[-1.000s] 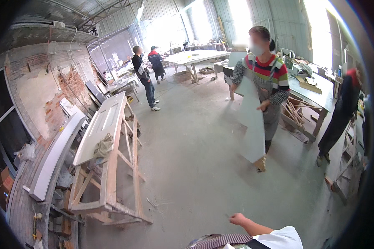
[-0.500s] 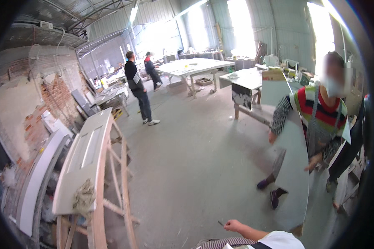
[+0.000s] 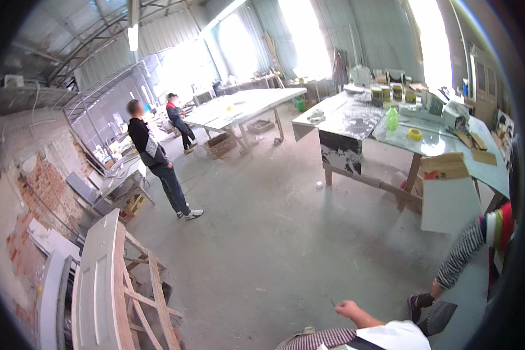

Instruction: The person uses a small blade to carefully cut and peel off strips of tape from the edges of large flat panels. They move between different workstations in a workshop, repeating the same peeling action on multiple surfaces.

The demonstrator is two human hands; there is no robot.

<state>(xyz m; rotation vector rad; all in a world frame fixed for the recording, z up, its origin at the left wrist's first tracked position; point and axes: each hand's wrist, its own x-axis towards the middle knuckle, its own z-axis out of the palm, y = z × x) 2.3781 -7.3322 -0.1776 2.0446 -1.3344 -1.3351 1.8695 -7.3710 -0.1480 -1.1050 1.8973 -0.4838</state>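
Note:
My right hand (image 3: 349, 309) is at the bottom of the view, its arm bent across my front out of a white sleeve. The fingers are closed around a small, thin, dark stick-like thing (image 3: 333, 303) whose tip points up and away; its kind is too small to make out. Below the hand a striped piece of clothing (image 3: 315, 339) shows. My left hand is out of view. Close on the right, a co-worker's arm in a patterned sleeve (image 3: 462, 255) reaches down beside a large pale panel (image 3: 449, 204), partly cut off by the rim.
A white door panel (image 3: 98, 280) rests on a wooden trestle (image 3: 153, 291) at left. Two people stand farther off near a wide white worktable (image 3: 239, 111). To the right, a cluttered table holds cans, a green bottle (image 3: 392, 118) and yellow tape (image 3: 415, 133). Grey floor (image 3: 262, 233) lies between.
The view has turned rightward, so the door panel and standing people sit farther left. The co-worker with the panel is now mostly past the right rim. My right hand still holds the thin thing.

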